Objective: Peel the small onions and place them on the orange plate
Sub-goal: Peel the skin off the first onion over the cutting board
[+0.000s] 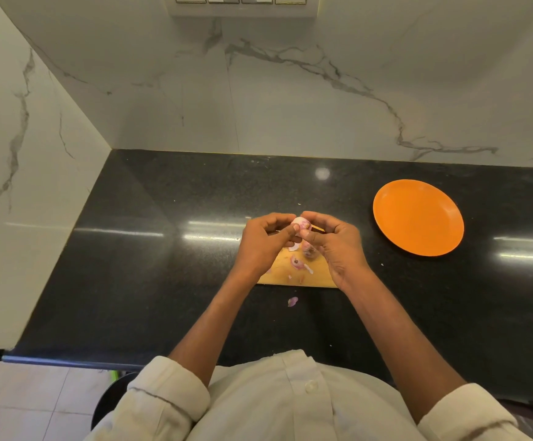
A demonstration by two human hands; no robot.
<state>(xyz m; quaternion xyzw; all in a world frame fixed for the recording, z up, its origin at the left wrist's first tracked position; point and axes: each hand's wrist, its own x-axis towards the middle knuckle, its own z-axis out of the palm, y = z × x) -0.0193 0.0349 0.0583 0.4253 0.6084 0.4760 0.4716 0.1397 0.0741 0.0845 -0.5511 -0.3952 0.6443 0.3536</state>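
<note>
A small pale pink onion (300,223) is held above a wooden cutting board (284,275). My left hand (265,240) pinches it from the left and my right hand (335,243) pinches it from the right, fingertips meeting on it. Below the hands, another small onion (309,250) lies on the board, partly hidden by my right hand. Pink peel scraps (298,263) lie on the board. The orange plate (418,217) sits to the right on the counter with nothing on it.
The black counter (163,265) runs to marble walls at the back and left. One peel scrap (292,301) lies on the counter just in front of the board. The counter's front edge is close to my body.
</note>
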